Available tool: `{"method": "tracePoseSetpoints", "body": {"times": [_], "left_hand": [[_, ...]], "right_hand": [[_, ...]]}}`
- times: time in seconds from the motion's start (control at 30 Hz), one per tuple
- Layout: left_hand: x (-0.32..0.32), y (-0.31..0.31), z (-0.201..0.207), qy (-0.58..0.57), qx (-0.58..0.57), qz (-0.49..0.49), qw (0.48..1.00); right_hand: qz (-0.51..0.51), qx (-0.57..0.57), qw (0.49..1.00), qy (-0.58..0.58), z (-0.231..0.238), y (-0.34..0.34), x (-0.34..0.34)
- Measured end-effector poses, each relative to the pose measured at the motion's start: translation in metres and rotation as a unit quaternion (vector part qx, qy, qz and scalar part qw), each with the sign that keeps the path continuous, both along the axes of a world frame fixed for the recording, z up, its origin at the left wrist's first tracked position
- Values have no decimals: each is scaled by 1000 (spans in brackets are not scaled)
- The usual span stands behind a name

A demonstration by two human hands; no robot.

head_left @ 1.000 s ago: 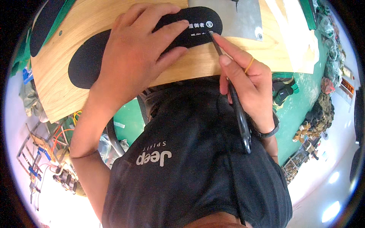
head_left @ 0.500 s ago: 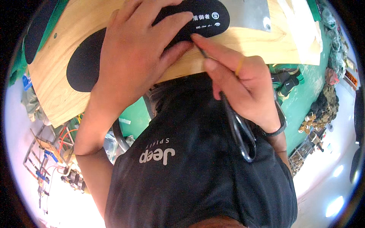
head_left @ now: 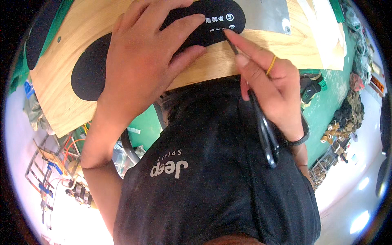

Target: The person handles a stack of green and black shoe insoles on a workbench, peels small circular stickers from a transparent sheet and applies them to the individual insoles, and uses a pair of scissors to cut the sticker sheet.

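A black insole [head_left: 87, 73] with white print near one end lies across the wooden board. Over its middle my left hand [head_left: 141, 57] rests palm down, fingers spread, covering a good part of it. My right hand [head_left: 269, 81] is closed round a slim dark tool [head_left: 263, 126] with a long, glossy looped black handle. Its thin tip meets the insole's near edge, by the printed end, with my index fingertip alongside. My right palm hides the middle of the tool, so I cannot tell its kind for certain.
The wooden board [head_left: 306, 53] spans the top of the view. At its left end lies another black shape [head_left: 45, 32]; a shiny grey sheet [head_left: 265, 14] lies to the right. Below are a green floor [head_left: 326, 110], dark items with green parts [head_left: 312, 87], and brown heaps [head_left: 347, 110].
My right hand and the tool have moved right and slightly up along the insole's edge, toward its printed end. My left hand stays nearly where it was on the insole.
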State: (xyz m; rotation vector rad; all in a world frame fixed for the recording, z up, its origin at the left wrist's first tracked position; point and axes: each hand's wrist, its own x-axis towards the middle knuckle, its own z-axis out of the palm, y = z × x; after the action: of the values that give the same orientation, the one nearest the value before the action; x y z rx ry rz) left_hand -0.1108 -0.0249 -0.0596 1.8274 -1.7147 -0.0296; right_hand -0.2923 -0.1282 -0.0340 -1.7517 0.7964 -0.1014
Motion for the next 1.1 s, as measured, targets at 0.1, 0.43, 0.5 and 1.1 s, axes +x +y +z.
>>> {"method": "tracePoseSetpoints", "body": {"times": [0.1,0.43,0.5,1.1], "left_hand": [[0,1,-9,-31,-14,4,999],[2,5,-1,-26,68,12,997],[2,4,-1,-39,67,10,997],[2,4,-2,-51,65,12,997]], "right_hand": [[48,-1,999,-19,-2,8,5],[57,17,998,-26,-2,10,8],[52,7,998,-21,-3,4,9],[43,-7,999,-12,0,7,9]]}}
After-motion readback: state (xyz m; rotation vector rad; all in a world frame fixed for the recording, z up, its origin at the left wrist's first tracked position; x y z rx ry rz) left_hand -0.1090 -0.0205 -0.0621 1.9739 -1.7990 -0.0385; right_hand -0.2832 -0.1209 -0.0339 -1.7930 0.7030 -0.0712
